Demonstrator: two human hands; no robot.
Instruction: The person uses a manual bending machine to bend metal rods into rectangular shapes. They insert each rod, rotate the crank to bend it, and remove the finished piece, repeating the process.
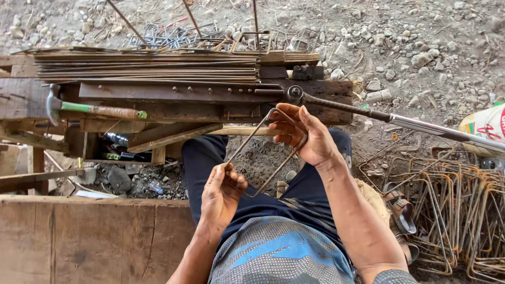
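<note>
The person sits at a rough wooden bench [173, 100] with a bent wire stirrup [265, 152] held between both hands, above the lap and just in front of the bench edge. The left hand [223, 192] pinches the stirrup's lower left corner between thumb and fingers; the right hand [302, 134] curls around its upper right side, fingers closed over the rod. Both hands are clamped on the same piece, apart from each other by the width of the frame.

The stirrup looks nearly closed into a rectangle, so my reading is that the bending is largely done and this is the checking or squaring step (the hands seem to be twisting it flat, though that is a guess). The bending lever [400, 121] lies untouched, its head at the pin [294, 93] on the bench, just above the right hand.

Straight rods [147, 66] are stacked on the bench top, and a hammer [79, 109] with a green-banded handle rests at the left. A pile of finished stirrups [457, 210] sits on the gravel to the right, beside a sandal [401, 208].

The next move likely calls for releasing one hand's grip and carrying the piece right to the pile, without snagging it on the lever.
</note>
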